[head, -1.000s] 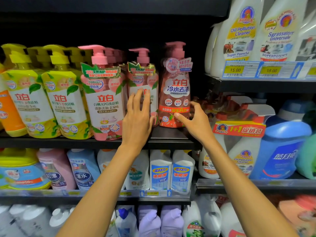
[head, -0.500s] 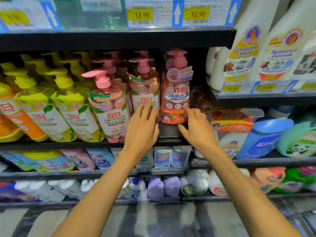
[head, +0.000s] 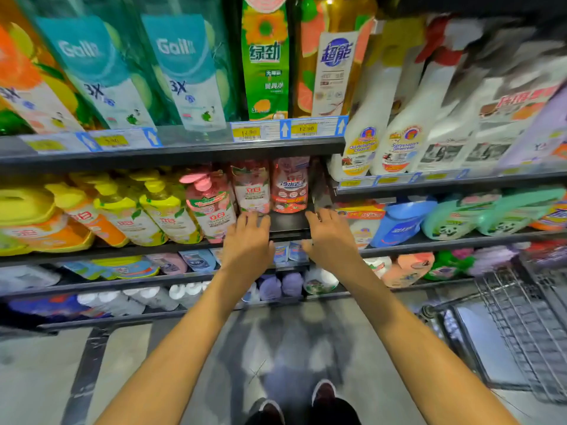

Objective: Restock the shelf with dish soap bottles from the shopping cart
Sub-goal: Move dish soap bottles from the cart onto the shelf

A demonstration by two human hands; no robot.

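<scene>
Both empty hands, left hand [head: 247, 240] and right hand [head: 329, 237], fingers loosely spread, rest at the shelf [head: 285, 223] edge; best nudge the pink bottles [head: 270, 187] back squarely.

Both bare forearms reach up and forward from the lower corners of the view, converging toward the middle. The left hand [head: 248, 244] lies palm down, fingers together and extended, holding nothing. The right hand [head: 330, 237] is likewise palm down and empty, fingers loosely spread, thumb turned inward toward the left. The two hands sit near each other, apart.
</scene>
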